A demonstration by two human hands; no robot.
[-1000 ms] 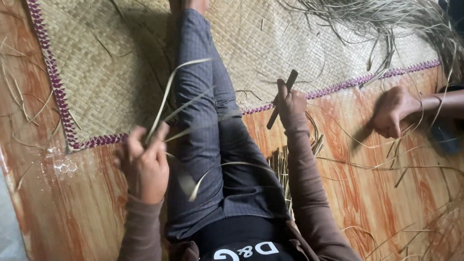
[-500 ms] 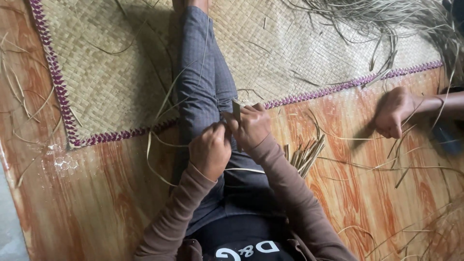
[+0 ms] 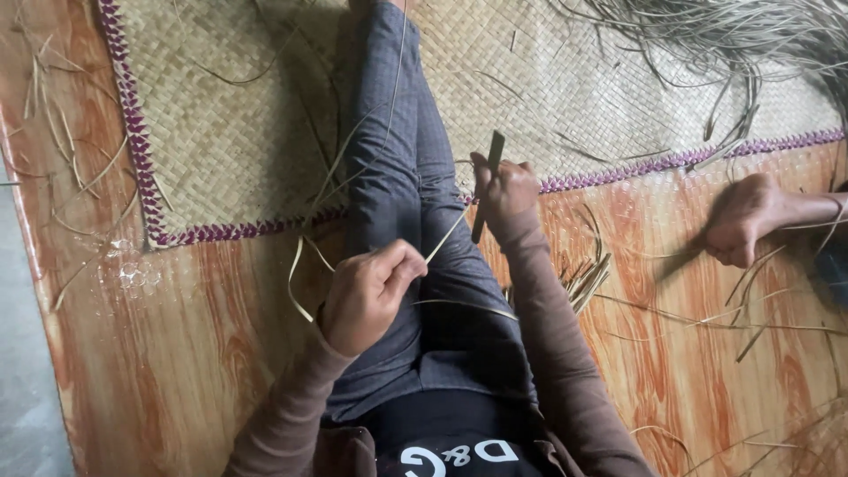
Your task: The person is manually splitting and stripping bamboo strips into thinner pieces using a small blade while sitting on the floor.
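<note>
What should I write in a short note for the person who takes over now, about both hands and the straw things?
Left hand: closed, pinching a thin straw strip above the lap.
Right hand: closed around a dark flat stick, held upright; the strip runs up toward it.
Woven mat with purple edge lies under the outstretched leg. Loose straw bundle at the mat's far right corner; cut strips on the floor beside the right arm.
Done and left: the pictures do not settle this.

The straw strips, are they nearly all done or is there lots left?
Looks done: a small bundle of strips lies by the leg. In hand: the left hand pinches one strip, the right hand holds a dark stick tool. Left: a big pile of loose fibres.
</note>
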